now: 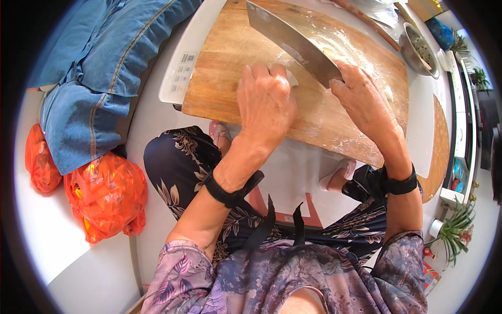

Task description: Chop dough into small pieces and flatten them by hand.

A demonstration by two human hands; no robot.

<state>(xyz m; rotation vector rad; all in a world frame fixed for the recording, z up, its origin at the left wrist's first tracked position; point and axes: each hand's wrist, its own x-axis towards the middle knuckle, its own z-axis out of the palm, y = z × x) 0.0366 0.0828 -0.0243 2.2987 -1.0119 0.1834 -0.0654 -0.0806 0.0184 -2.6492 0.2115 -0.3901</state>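
The cleaver (293, 42) is gripped by its handle in the closed right hand (364, 98), its blade slanted over the board (222, 68), apparently kept clear of the left hand (266, 102). That hand is curled down over pale dough (292, 78) on the board, perhaps for steadying; whether the dough is gripped cannot be told. Flour (348, 47) is scattered there, probably against sticking, and partly hidden by the blade. A metal bowl (407, 53) and a wooden stick (372, 24) are set beyond the board, out of the way.
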